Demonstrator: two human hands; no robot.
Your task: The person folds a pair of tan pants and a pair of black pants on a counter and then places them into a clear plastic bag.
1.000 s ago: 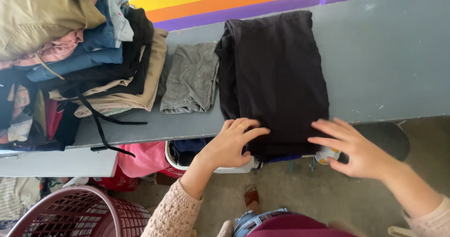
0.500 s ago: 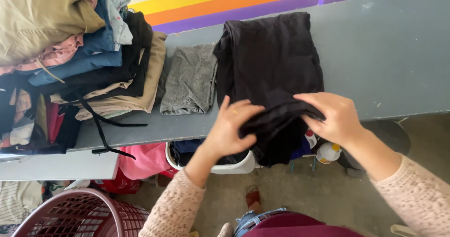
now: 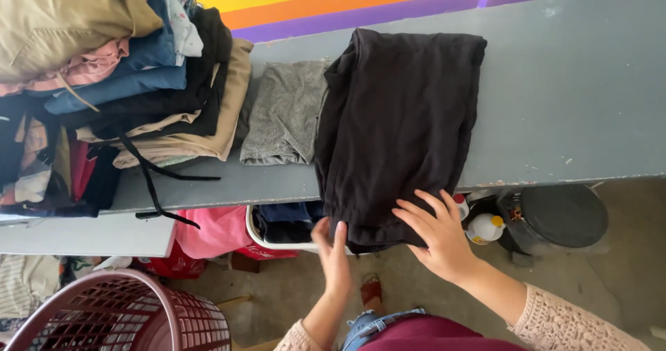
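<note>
Since half a second ago the lifted hem lies folded flat: the black garment point(image 3: 395, 129) sits centre frame on the grey table point(image 3: 576, 94), right hand point(image 3: 437, 236) spread open pressing it, left hand point(image 3: 334, 257) flat-fingered at its near edge, gripping nothing.

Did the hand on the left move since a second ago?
Yes. The left hand has dropped off the grey table top and now sits at the black garment's hanging edge, below the table's front edge.
</note>
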